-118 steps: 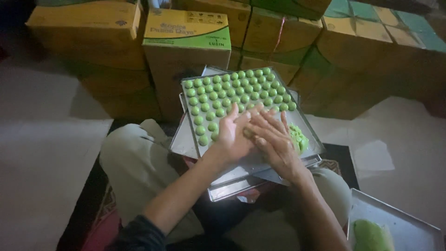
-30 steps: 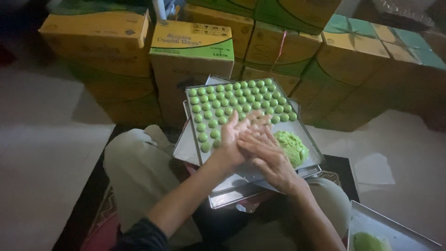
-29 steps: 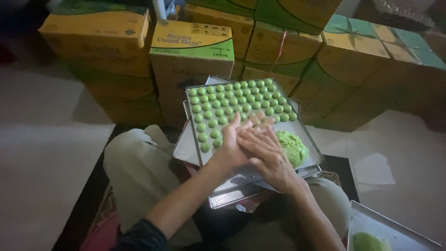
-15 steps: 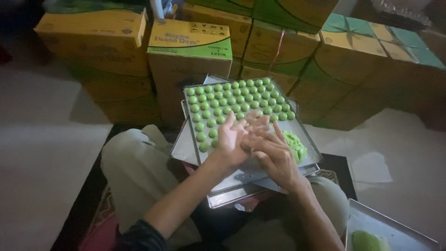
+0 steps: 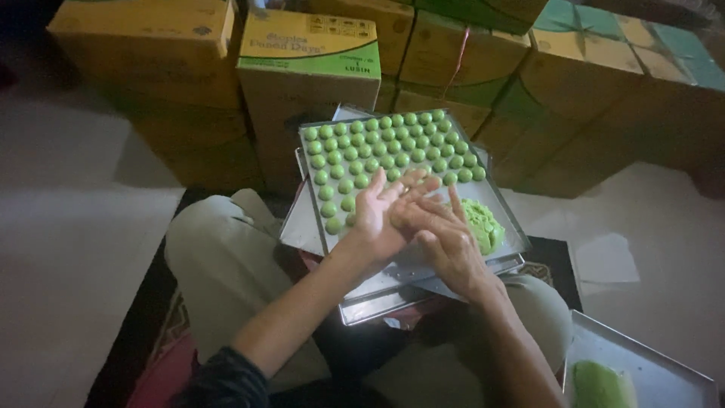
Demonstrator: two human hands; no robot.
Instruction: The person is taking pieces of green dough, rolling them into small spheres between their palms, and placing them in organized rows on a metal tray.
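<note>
At the far left a stack of yellow-brown cardboard boxes (image 5: 151, 68) stands against the floor, with a green-topped cardboard carton (image 5: 310, 64) next to it. Below, the person's bent leg in pale trousers (image 5: 226, 264) lies on a dark patterned mat (image 5: 132, 340). Resting over the lap is a rectangular metal baking tray (image 5: 310, 234), stacked on other trays, its upper part filled with neat rows of small round green dough balls (image 5: 377, 147). The left hand (image 5: 385, 215) is held palm up over the tray with fingers spread flat, and the right hand (image 5: 445, 242) lies palm down across it, fingers extended, the two palms pressed together; whether a piece of dough sits between them cannot be told. Just beside the right hand, on the tray's right part, sits a lump of green dough (image 5: 479, 225). At the lower right corner another metal tray (image 5: 664, 378) holds a further green mass (image 5: 600, 385).
</note>
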